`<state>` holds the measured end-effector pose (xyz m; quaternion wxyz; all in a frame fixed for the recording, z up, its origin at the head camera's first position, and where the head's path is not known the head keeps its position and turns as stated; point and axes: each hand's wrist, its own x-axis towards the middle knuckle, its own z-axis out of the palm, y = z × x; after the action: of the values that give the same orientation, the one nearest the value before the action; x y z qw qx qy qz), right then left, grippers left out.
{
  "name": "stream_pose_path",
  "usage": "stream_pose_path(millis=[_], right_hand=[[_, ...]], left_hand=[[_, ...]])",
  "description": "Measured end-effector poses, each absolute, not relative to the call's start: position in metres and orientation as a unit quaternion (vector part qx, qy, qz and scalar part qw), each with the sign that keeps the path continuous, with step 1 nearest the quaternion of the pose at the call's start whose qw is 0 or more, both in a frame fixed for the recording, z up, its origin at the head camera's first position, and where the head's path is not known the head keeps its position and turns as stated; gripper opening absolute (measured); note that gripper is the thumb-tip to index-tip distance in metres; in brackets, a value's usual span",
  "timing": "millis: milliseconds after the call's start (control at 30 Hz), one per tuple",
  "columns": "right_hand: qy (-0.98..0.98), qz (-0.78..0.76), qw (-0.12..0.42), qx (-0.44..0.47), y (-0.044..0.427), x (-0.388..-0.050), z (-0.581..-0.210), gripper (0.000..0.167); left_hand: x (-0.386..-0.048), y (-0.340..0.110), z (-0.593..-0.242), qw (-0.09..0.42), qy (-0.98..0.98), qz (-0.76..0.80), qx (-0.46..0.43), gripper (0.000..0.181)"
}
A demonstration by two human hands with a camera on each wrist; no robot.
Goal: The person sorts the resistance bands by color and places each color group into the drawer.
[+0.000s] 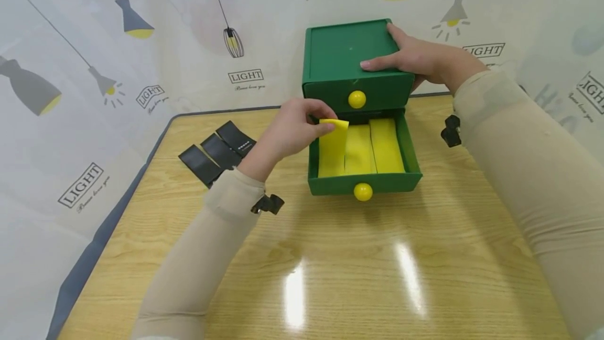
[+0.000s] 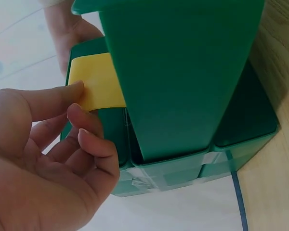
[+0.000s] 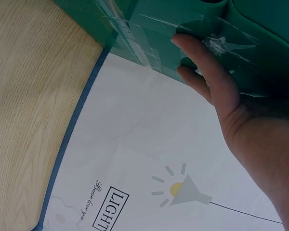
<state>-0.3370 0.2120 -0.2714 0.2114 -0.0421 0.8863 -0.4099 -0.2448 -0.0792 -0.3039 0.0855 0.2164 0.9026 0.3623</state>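
A green two-drawer box (image 1: pixel 351 51) with yellow round knobs stands at the table's back. Its lower drawer (image 1: pixel 330 184) is pulled out and has yellow strips (image 1: pixel 389 146) lying side by side. My left hand (image 1: pixel 297 127) pinches the upper end of the leftmost yellow strip (image 1: pixel 333 146) between thumb and fingertips. In the left wrist view that strip (image 2: pixel 98 77) bends over beside the green drawer wall. My right hand (image 1: pixel 420 59) rests on the box's right side, thumb along the top. In the right wrist view two fingers (image 3: pixel 204 62) lie nearly straight against its taped side.
Several black flat pieces (image 1: pixel 217 151) lie on the wooden table (image 1: pixel 330 266) left of the box, partly behind the left forearm. A white sheet (image 1: pixel 189 30) printed with lamps stands behind the table. Black straps (image 1: pixel 268 204) sit at the wrists.
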Motion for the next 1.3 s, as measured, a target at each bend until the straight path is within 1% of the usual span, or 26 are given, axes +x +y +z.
stream_pose_path(millis=[633, 900, 1133, 1200, 1300], right_hand=[[0.882, -0.416, 0.216, -0.042, 0.212, -0.336, -0.271, 0.123], [0.881, -0.417, 0.218, -0.039, 0.212, -0.335, -0.27, 0.123], [0.883, -0.415, 0.216, -0.04, 0.213, -0.335, -0.27, 0.123], [0.883, -0.414, 0.216, -0.04, 0.212, -0.335, -0.27, 0.123], [0.885, -0.412, 0.213, -0.04, 0.212, -0.335, -0.27, 0.124]], left_hand=[[-0.253, -0.081, -0.322, 0.063, 0.911, 0.361, 0.189, 0.023], [-0.247, -0.087, -0.319, 0.036, 0.911, 0.366, 0.188, 0.02], [-0.229, -0.092, -0.309, 0.024, 0.899, 0.397, 0.185, 0.019], [-0.218, -0.093, -0.306, 0.009, 0.891, 0.412, 0.19, 0.02], [-0.197, -0.093, -0.307, -0.029, 0.871, 0.444, 0.209, 0.02]])
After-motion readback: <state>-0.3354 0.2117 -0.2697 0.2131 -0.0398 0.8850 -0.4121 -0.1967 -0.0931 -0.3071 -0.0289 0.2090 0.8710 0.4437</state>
